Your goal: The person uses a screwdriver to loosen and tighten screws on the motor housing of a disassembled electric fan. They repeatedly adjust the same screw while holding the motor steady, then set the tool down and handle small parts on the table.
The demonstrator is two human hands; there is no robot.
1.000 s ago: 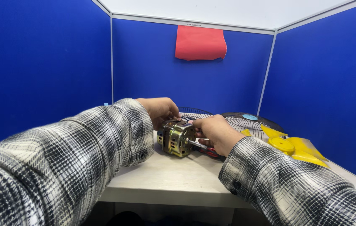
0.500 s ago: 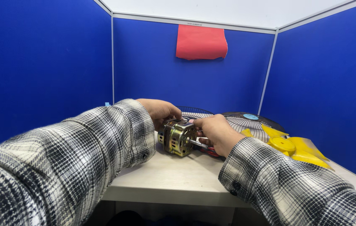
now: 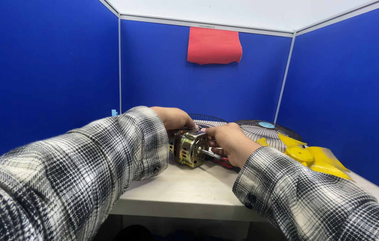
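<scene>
The motor point(image 3: 191, 147) is gripped from behind by the left hand point(image 3: 173, 118); its shaft point(image 3: 210, 153), pointing rightward, is pinched by the right hand point(image 3: 228, 139).

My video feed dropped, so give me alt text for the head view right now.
Both hands grip a brass-coloured fan motor on a pale table: left hand on top, right hand by its shaft. Wire fan guards and a yellow fan blade lie to the right, between blue partition walls.

bare table point(image 3: 185, 196) in front, fan grilles point(image 3: 261, 130) and yellow blade point(image 3: 314, 157) crowding right
</scene>
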